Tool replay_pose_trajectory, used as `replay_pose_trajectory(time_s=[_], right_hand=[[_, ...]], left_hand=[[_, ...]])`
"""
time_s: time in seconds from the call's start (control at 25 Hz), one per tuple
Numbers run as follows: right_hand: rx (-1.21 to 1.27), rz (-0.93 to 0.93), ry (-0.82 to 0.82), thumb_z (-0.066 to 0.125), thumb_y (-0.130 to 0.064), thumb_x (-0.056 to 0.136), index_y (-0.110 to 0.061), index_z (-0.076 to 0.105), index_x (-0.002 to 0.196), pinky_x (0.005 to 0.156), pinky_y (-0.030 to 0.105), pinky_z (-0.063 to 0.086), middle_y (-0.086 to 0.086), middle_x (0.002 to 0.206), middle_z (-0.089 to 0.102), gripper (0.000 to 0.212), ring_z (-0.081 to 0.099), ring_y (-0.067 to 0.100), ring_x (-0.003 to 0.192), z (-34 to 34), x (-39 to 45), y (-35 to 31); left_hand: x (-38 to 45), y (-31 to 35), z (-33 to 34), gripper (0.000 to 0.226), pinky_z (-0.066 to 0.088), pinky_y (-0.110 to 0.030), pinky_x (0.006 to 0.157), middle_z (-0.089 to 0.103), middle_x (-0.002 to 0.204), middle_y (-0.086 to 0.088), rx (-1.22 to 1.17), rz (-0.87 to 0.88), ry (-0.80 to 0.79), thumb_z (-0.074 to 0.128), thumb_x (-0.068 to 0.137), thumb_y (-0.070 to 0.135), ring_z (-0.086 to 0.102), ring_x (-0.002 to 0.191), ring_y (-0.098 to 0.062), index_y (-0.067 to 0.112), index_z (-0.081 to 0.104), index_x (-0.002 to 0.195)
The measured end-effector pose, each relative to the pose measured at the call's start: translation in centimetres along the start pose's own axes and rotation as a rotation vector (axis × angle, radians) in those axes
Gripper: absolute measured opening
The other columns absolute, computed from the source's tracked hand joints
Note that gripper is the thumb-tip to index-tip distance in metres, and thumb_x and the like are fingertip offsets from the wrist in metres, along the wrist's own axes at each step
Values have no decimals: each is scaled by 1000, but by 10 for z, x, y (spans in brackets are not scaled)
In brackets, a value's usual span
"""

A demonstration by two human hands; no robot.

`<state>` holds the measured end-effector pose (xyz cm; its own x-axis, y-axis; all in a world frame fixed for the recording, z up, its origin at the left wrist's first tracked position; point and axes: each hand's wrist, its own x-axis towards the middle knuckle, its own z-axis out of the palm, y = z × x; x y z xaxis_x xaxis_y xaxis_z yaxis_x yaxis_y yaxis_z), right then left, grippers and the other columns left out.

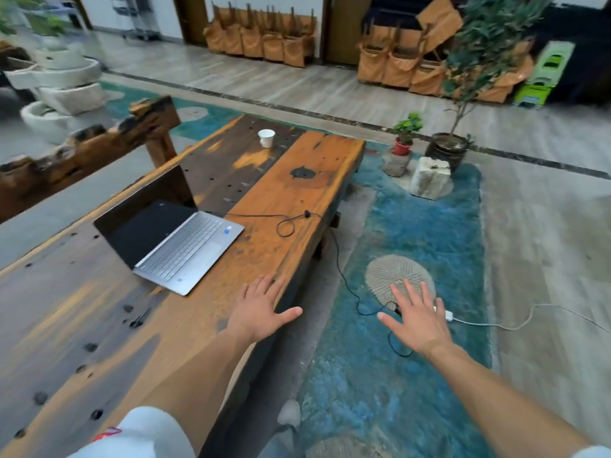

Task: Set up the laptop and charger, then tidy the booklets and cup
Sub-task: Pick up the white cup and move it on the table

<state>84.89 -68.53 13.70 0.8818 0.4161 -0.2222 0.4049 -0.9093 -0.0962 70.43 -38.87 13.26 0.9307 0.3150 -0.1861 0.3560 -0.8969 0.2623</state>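
A silver laptop (178, 239) stands open with a dark screen on the long wooden table (297, 180). A black charger cable (291, 219) runs from the laptop's right side, loops on the tabletop and drops over the edge to the floor. It ends near a white power strip (444, 314) on the blue rug. A white cup (266, 137) stands upright at the table's far end. My left hand (261, 309) hovers open at the table's near right edge. My right hand (413, 317) is spread open above the rug, partly covering the power strip. No booklets are visible.
A wooden bench (86, 153) runs along the table's left side. On the floor to the right lie a blue rug (429, 233), stone blocks (429, 176) and potted plants (405, 140). A white cord (529, 315) trails right from the power strip.
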Motion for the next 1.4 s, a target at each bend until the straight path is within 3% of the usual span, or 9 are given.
replay_pose_trajectory(time_s=[0.24,0.44,0.68,0.84,1.16,1.4], right_hand=[[23,122,15,31,-71,90,-36,8,156,121,52,0,-5,165,-5,78,-14,25,151,-12,46,17],[34,225,8,32,-71,90,-35,11,155,121,54,2,-4,165,-3,77,-12,26,151,-23,96,34],[61,293,4,31,-70,91,-34,10,156,121,54,1,-3,165,-4,77,-11,26,151,-34,155,48],[104,325,-5,31,-72,90,-34,10,156,121,54,2,-3,165,-5,78,-12,26,151,-34,201,72],[93,271,-13,31,-71,90,-33,8,156,121,54,0,-3,165,-7,80,-14,27,151,-59,329,181],[71,199,-57,32,-70,91,-32,6,156,121,54,0,-2,165,-8,80,-15,26,151,-98,415,266]], left_hand=[[105,13,-3,106,2,-46,123,7,165,6,26,146,-35,11,67,93,2,152,-19,35,9,156],[182,30,-13,92,0,-45,123,5,165,7,61,237,-79,28,81,84,-1,152,-18,35,9,156],[269,52,-21,99,1,-45,123,6,165,8,80,307,-102,22,74,90,0,152,-18,36,11,156],[328,78,-21,93,2,-46,123,5,165,8,122,345,-118,28,80,85,0,152,-18,35,10,156],[457,169,-4,91,-1,-45,123,5,165,8,138,313,-132,29,81,83,-2,152,-17,35,11,156],[541,250,-3,99,-2,-44,123,5,165,8,117,236,-150,17,73,89,-1,152,-18,35,10,156]])
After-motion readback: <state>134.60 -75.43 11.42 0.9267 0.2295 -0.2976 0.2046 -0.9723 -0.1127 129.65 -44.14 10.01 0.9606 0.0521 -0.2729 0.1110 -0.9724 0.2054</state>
